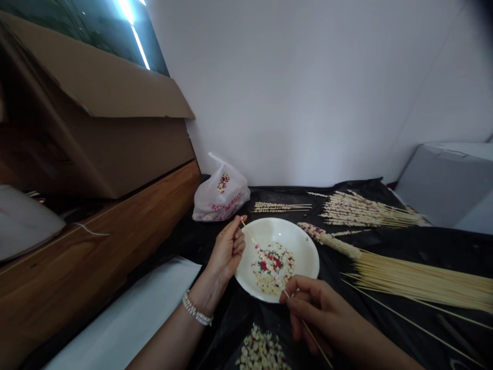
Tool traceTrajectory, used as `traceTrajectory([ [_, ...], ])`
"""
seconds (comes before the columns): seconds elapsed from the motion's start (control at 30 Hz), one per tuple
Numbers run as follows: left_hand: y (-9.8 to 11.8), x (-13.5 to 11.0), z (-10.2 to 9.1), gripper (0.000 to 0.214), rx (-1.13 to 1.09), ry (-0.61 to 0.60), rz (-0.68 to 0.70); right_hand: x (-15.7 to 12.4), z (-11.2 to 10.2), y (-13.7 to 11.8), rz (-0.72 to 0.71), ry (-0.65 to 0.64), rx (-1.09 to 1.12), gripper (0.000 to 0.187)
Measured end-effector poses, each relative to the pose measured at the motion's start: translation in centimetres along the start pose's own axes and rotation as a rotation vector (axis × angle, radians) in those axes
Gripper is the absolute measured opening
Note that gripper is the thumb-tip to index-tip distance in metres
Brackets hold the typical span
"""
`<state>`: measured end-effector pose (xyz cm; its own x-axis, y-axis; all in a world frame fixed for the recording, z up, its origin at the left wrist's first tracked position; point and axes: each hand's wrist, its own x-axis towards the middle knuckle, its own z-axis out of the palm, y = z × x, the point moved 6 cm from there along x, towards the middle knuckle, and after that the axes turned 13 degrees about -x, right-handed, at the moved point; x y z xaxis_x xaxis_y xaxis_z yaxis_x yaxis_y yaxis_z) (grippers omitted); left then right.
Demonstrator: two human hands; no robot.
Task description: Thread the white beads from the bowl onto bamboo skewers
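Observation:
A thin wooden skewer (pixel 248 231) slants over the white bowl (pixel 308 262), apparently running from one hand to the other. My left hand (pixel 228 246) pinches its upper end between thumb and fingertips above the bowl's left rim. Lower down, my right hand (pixel 314 311) grips the same stick at the bowl's front edge, and its tail sticks out below the palm. A few red and white kernels seem threaded on the skewer above the bowl. Pale and dark-red kernels (pixel 271 282), looking like corn, lie in the bowl over a printed red flower.
Loose kernels (pixel 262 352) lie in front on black plastic sheeting. Bare sticks (pixel 419 277) and kernel-covered skewers (pixel 358 208) lie to the right, with a smaller bunch (pixel 271 207) behind the bowl. A plastic bag (pixel 221 198) and a cardboard box (pixel 127 149) stand left.

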<state>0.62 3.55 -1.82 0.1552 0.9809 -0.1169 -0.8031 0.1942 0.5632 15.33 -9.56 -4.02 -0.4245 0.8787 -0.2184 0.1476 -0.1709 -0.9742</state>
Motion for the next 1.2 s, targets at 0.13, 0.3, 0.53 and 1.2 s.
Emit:
traceTrajectory([
  [0.13,-0.2,-0.1,0.0,0.019,-0.092,0.027,-0.055,0.1,-0.1,0.1,0.017,0.010,-0.019,0.034],
  [0.3,-0.3,-0.2,0.4,0.002,-0.214,0.061,-0.127,0.1,0.0,0.2,0.013,0.032,-0.030,0.032],
  [0.53,-0.6,-0.4,0.5,0.009,-0.311,0.061,-0.223,0.2,0.1,0.2,0.020,0.074,-0.035,0.031],
  [1.2,-1.6,-0.8,0.8,0.010,-0.350,0.059,-0.308,0.3,0.1,0.7,-0.003,0.131,-0.069,0.029],
])
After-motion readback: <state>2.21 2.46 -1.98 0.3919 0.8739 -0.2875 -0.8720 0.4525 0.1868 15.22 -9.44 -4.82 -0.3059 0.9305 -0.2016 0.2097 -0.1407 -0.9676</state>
